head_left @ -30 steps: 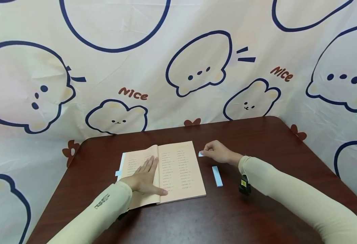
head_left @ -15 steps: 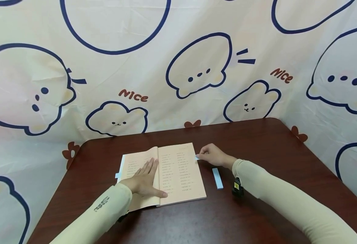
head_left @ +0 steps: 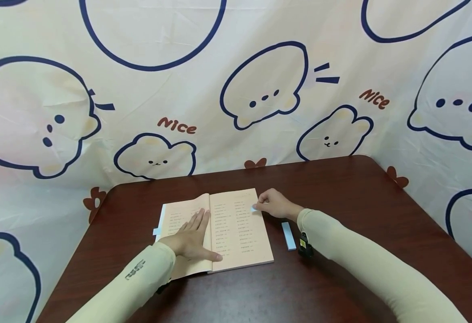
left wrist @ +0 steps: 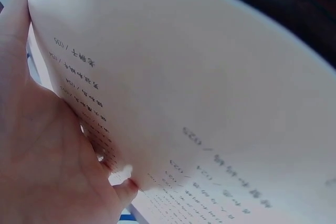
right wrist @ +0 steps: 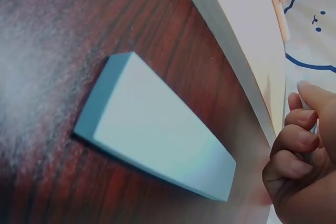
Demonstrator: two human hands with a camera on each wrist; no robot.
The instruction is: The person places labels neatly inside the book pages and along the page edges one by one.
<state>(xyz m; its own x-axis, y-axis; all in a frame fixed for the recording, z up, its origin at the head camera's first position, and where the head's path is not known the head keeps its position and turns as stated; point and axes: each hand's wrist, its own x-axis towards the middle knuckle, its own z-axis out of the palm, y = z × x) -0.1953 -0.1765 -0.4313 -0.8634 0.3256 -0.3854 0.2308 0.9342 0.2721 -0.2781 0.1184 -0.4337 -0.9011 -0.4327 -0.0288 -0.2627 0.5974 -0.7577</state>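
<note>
An open book (head_left: 240,233) with printed text lies on the table, its left page bulging a little near the spine. Across the left page and the spine my left hand (head_left: 191,237) rests with fingers spread, the thumb reaching onto the right page. In the left wrist view the palm lies against the printed page (left wrist: 157,93). My right hand (head_left: 276,204) pinches a small light-blue sticky note (head_left: 253,208) over the right page's outer edge. In the right wrist view its fingers (right wrist: 289,140) are curled, and the note is mostly hidden.
A light-blue sticky note pad (head_left: 288,236) lies right of the book, below my right hand. A blue tab (head_left: 156,231) sticks out of the book's left edge. The dark wooden table (head_left: 320,179) meets a patterned curtain (head_left: 207,98) behind.
My right hand has moved left with the sticky note, from beside the book to over the right page's edge. The left hand has stayed on the book.
</note>
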